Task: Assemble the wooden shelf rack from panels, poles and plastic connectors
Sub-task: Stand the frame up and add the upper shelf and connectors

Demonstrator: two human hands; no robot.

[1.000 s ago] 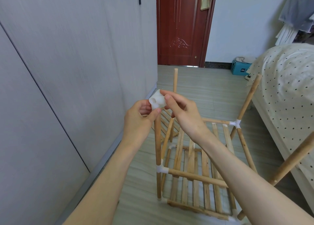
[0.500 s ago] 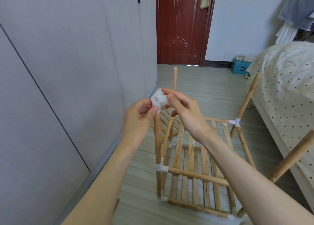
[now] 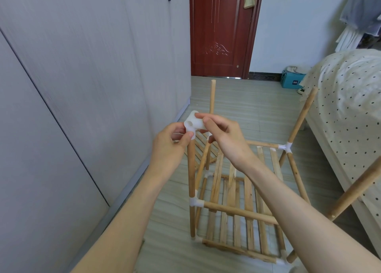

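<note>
No brand or readable writing shows on any rack part; the teal box (image 3: 291, 81) by the far wall carries a small pale label too small to read.

Your white plastic connector (image 3: 192, 124) is a smooth, rounded block with a round socket facing the left, and it sits at the top end of the near-left pole (image 3: 191, 182), a plain round wooden dowel standing upright. Your left hand (image 3: 168, 147) pinches the connector from the left side, thumb against its lower edge right where it meets the pole top, fingers curled behind it. Your right hand (image 3: 223, 134) grips it from the right, thumb on the near face and forefinger laid over the top, wrist bent down towards you.

The rack (image 3: 237, 206) stands on the pale striped floor (image 3: 247, 107), near the grey wardrobe (image 3: 82, 87) on your left and just beside the polka-dot bed (image 3: 350, 99) on your right. Its lower tier is a slatted wooden panel (image 3: 233, 225) framed by dowels joined with white corner connectors. Bare upright poles rise at the far-left (image 3: 212, 97) and far-right (image 3: 303, 116) corners. A dark red panelled door (image 3: 218, 31) closes the far end.
</note>
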